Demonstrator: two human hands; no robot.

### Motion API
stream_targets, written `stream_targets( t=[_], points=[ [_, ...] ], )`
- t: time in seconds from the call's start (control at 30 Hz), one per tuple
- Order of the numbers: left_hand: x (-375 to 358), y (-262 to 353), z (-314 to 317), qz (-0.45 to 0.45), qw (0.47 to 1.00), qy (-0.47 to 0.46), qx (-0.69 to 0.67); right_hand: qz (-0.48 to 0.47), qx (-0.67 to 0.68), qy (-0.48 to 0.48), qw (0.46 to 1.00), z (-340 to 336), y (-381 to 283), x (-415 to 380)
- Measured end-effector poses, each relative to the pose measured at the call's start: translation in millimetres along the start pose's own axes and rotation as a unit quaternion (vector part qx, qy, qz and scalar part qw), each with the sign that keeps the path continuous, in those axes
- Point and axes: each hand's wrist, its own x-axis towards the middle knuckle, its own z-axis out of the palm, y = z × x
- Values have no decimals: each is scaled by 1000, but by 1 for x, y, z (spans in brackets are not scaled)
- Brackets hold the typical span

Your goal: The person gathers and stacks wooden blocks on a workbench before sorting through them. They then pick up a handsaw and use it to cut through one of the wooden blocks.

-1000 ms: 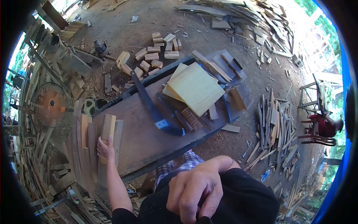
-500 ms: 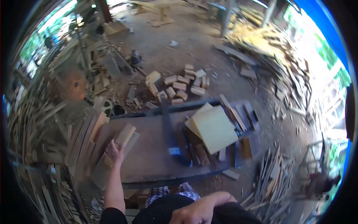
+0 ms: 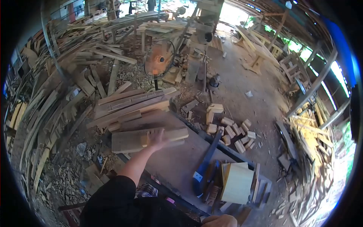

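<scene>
My left hand (image 3: 156,139) is wrapped over the top of a squared wooden block (image 3: 176,134), its fingers a little blurred. Beneath the block lies a wider plank (image 3: 126,141) on the left part of the worktable (image 3: 172,153). More long boards (image 3: 136,104) are stacked just beyond it. Only the back of my right hand (image 3: 220,221) shows, at the bottom edge close to my body; its fingers are hidden. Nearest to it is a pale square wooden panel (image 3: 237,183), lying on other wood pieces at the table's right end.
A dark bar with a blue end (image 3: 197,176) stands across the table. Several short blocks (image 3: 230,130) lie on the floor beyond. An orange round fan-like disc (image 3: 159,58) stands behind the boards. Scrap wood piles (image 3: 38,132) line the left, and more wood (image 3: 310,162) the right.
The view has swung to the left, so the table appears slanted and further right. My left hand stays on the wooden block. My right hand now shows less, at the bottom edge.
</scene>
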Motion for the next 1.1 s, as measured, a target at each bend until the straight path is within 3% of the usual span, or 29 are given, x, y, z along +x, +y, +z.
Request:
stream_targets(
  t=[0.2, 0.3, 0.33, 0.47, 0.53, 0.77, 0.87, 0.93, 0.97, 1.03, 1.1],
  points=[
    [-3, 11, -26, -16, 999, -2, -44, -11, 7, -45, 999, -12, 6, 6],
    [-1, 10, -39, -14, 992, -121, -38, -23, 4, -60, 998, -14, 9, 9],
    [-11, 19, -43, 9, 997, 58, -55, -26, 2, -65, 998, -14, 9, 11],
    [-10, 9, -45, 24, 995, 44, -84, -36, -3, -78, 996, -9, 8, 12],
    [-14, 7, -60, 39, 991, -93, -86, -41, -8, -86, 995, -7, 7, 13],
    [-32, -26, -22, -18, 999, -43, 22, -56, -18, -98, 993, 15, -7, 5],
    [-49, -27, -32, -17, 1000, -3, 9, -14, -64, -51, 997, 28, -12, -9],
    [-57, -35, -26, -42, 999, 7, 23, -98, -102, 94, 986, 40, -5, -15],
    [-65, -40, -21, -58, 998, 22, 25, -102, -115, 106, 982, 42, 1, -21],
    [-72, -43, -14, -76, 995, 53, 30, -214, -223, 177, 934, 47, 14, -36],
    [-84, -38, -22, -89, 992, 79, 35, -217, -245, 257, 909, 53, 4, -23]
  ],
)
